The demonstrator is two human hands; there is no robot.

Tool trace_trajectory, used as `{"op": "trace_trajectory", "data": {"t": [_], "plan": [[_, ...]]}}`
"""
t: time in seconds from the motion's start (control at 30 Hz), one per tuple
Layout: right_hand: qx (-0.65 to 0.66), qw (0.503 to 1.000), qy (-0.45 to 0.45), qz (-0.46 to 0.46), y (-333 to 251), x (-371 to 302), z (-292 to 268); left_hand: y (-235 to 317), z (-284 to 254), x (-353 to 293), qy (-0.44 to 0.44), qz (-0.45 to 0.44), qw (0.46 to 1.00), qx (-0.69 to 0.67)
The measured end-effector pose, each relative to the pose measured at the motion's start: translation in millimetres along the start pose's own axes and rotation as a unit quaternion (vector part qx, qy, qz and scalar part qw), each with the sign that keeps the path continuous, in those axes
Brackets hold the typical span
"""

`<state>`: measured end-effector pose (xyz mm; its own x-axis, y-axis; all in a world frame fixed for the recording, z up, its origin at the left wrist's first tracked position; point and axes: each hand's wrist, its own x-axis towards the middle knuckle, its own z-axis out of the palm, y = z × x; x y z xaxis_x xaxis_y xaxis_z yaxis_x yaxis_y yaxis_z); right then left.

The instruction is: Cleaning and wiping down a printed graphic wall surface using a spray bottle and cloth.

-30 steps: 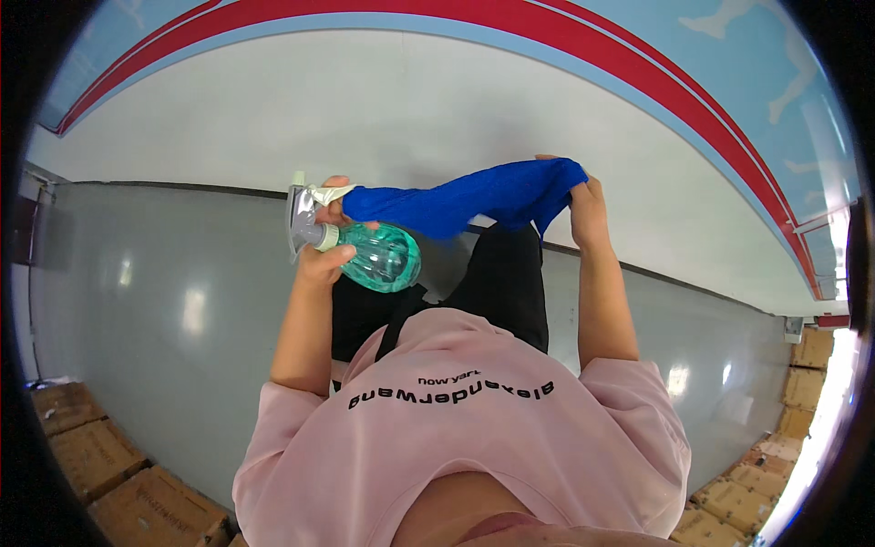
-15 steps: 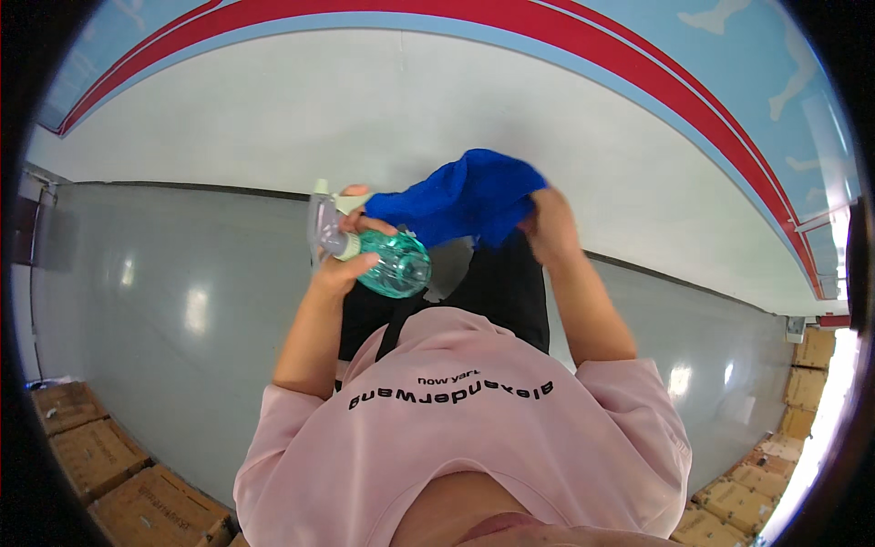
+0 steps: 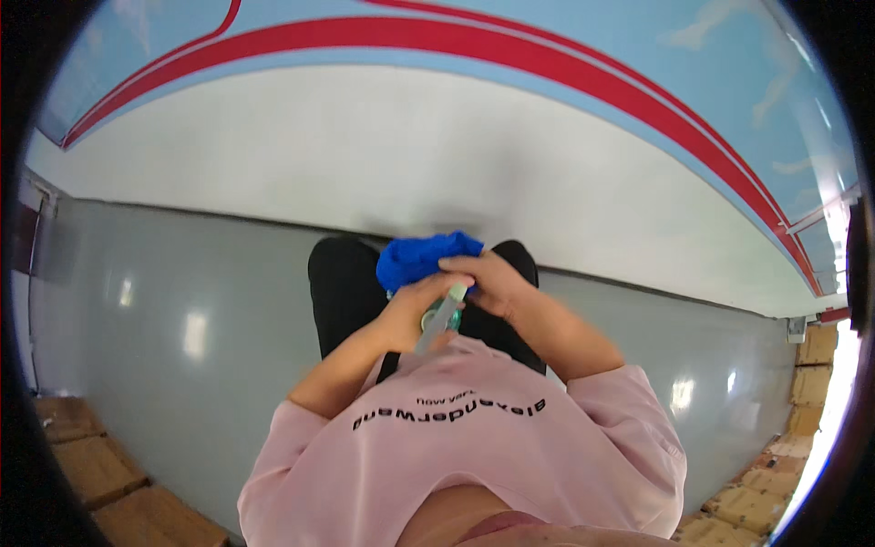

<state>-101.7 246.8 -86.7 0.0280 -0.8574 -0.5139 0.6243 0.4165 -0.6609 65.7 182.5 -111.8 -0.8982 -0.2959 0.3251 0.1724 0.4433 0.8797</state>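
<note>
My left hand (image 3: 412, 312) is closed around a spray bottle (image 3: 443, 321) close in front of my body. The bottle's pale nozzle end shows between my hands, and a little of its green, clear body can be seen; the rest is hidden by my fingers. My right hand (image 3: 495, 284) is closed on the near right edge of a blue cloth (image 3: 424, 260), which is bunched up just beyond both hands. The two hands are close together, nearly touching, and the cloth lies over the gap between my knees.
A white wall (image 3: 301, 137) with a red stripe (image 3: 410, 35) and a light blue upper part rises ahead. Grey shiny floor (image 3: 200, 273) spreads to both sides. My knees in black trousers (image 3: 342, 283) are bent near the wall. Cardboard boxes (image 3: 155, 518) stand behind at both sides.
Both hands have come together and nearer to my body. The cloth, spread between them before, is now bunched up. The spray bottle has moved right and turned, its nozzle end toward the cloth.
</note>
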Motion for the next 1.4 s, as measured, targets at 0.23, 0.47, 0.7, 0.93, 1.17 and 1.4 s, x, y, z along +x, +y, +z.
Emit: {"op": "trace_trajectory", "data": {"t": [0.23, 0.47, 0.7, 0.93, 1.17, 1.4], "plan": [[-0.176, 0.913, 0.154, -0.333, -44, -6, -3, 5, 2, 6, -0.026, 0.044, 0.999, -0.017], [-0.227, 0.488, 0.144, -0.831, -218, -113, 28, -46, 4, 1, -0.052, -0.004, 0.983, -0.175], [-0.56, 0.07, 0.382, -0.732, -315, -70, 24, -122, 23, -1, -0.017, -0.098, 0.974, -0.205], [-0.841, 0.134, 0.178, -0.492, -248, 13, -6, -174, 20, -8, 0.102, -0.218, 0.913, -0.328], [-0.709, -0.055, 0.239, -0.661, -333, -28, 34, -206, 23, -11, 0.141, -0.258, 0.902, -0.316], [-0.602, -0.029, 0.336, -0.724, -374, -69, 73, -210, 21, -14, 0.154, -0.274, 0.897, -0.312]]}}
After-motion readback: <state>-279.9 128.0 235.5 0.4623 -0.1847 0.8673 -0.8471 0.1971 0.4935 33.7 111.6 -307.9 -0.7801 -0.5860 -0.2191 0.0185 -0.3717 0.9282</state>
